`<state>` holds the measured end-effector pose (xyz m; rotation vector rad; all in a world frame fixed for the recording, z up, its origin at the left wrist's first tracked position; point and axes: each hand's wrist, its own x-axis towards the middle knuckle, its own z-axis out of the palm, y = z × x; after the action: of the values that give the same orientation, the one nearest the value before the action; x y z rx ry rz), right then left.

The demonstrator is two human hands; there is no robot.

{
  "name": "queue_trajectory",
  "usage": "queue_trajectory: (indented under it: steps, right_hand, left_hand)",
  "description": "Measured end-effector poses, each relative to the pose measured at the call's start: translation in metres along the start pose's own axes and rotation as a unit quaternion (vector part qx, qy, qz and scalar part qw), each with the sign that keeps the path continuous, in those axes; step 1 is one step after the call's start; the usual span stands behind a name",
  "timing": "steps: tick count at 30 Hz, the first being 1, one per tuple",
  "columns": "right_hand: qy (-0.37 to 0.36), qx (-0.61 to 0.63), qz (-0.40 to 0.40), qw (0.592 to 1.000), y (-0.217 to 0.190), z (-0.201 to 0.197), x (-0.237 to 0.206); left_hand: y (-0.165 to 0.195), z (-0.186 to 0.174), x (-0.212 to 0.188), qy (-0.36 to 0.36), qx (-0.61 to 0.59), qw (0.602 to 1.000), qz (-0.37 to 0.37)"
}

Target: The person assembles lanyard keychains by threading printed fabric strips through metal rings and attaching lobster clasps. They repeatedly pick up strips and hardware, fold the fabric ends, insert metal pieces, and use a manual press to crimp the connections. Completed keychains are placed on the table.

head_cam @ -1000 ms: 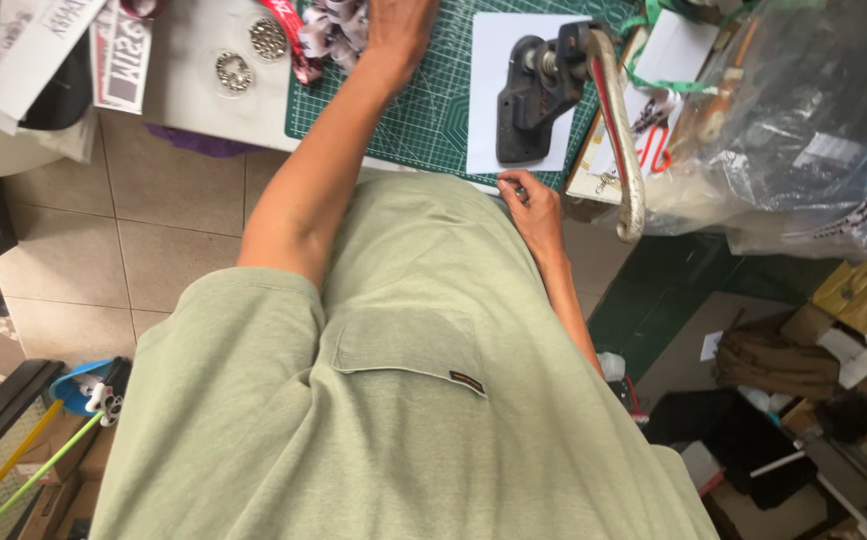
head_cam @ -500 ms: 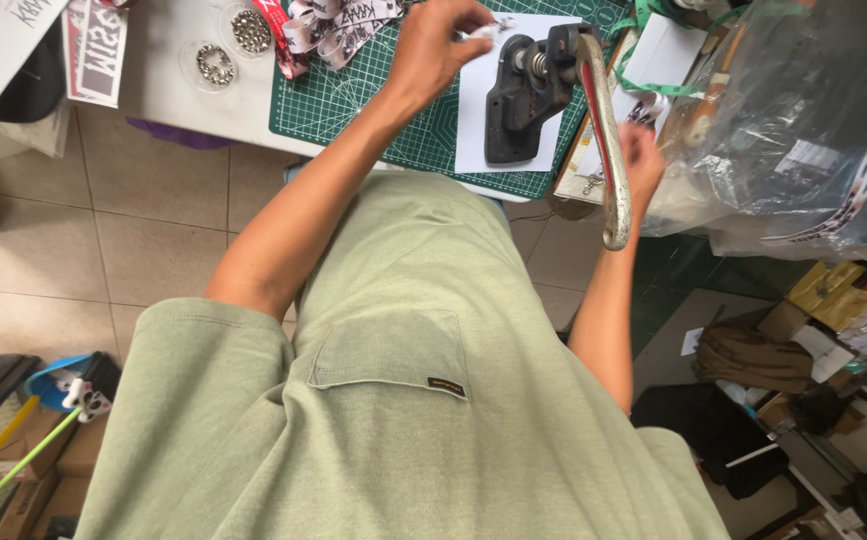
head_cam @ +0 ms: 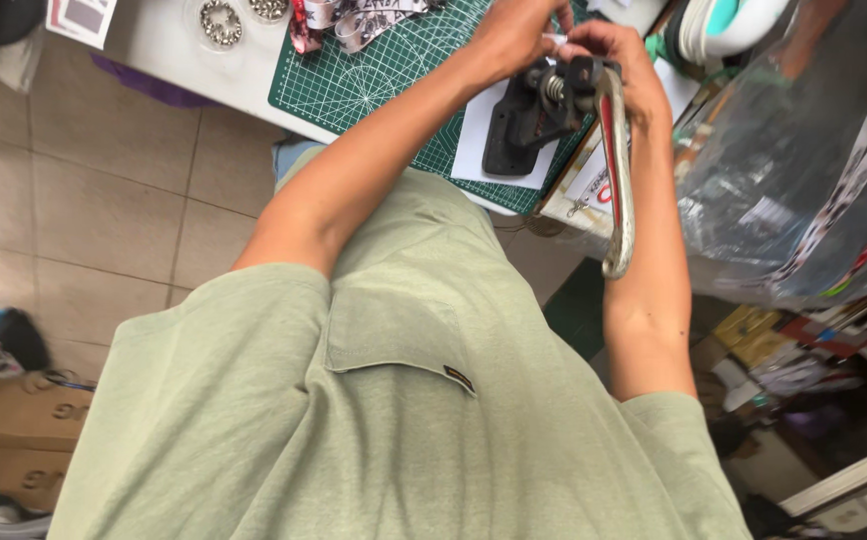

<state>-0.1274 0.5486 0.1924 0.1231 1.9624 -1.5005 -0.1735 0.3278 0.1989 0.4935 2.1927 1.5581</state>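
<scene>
A black hand press (head_cam: 526, 118) with a long silver lever (head_cam: 618, 160) stands on a white sheet (head_cam: 476, 145) on the green cutting mat (head_cam: 384, 75). The lever hangs down over the table edge. My left hand (head_cam: 516, 32) is at the top of the press, its fingers pinched on a small white piece (head_cam: 555, 38). My right hand (head_cam: 622, 55) curls over the press head beside the lever's pivot, fingertips touching the same spot. What lies under the fingers is hidden.
Printed ribbons (head_cam: 354, 15) and round dishes of metal parts (head_cam: 221, 20) lie at the mat's far left. A big clear plastic bag (head_cam: 804, 170) bulges at the right of the table. Cardboard boxes (head_cam: 4, 440) stand on the tiled floor at left.
My left hand came from the far side of the mat to the press head. My right hand rose from the table edge, past the lever, to the press head.
</scene>
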Motion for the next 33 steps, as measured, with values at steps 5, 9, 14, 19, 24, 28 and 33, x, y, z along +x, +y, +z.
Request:
queue_trajectory:
  steps: [5, 9, 14, 19, 24, 28, 33]
  right_hand:
    - [0.024, -0.002, 0.062, 0.998, 0.004, 0.001, 0.020]
    - [0.011, -0.038, 0.108, 0.993, 0.007, 0.000, 0.032]
    - [-0.089, -0.007, 0.030, 0.996, 0.013, -0.003, 0.039]
    - [-0.041, 0.022, 0.121, 0.992, 0.014, 0.002, 0.048]
    - [-0.033, 0.048, 0.127, 0.990, 0.011, 0.005, 0.054]
    - [-0.026, 0.016, 0.124, 0.992, 0.013, 0.005, 0.055]
    - [-0.012, -0.002, 0.114, 0.993, 0.018, 0.007, 0.054]
  left_hand:
    - [-0.013, -0.010, 0.011, -0.005, -0.034, 0.999, -0.038]
    - [-0.031, -0.007, 0.014, 0.055, 0.013, 0.998, 0.013]
    - [-0.043, -0.007, 0.012, -0.018, -0.004, 0.998, -0.065]
    - [-0.049, -0.008, 0.011, 0.049, 0.019, 0.998, -0.023]
    - [-0.053, -0.007, 0.010, 0.017, 0.021, 0.998, -0.060]
    - [-0.054, -0.007, 0.008, 0.016, 0.021, 0.998, -0.057]
    - [-0.056, -0.010, 0.004, 0.029, 0.019, 0.999, -0.029]
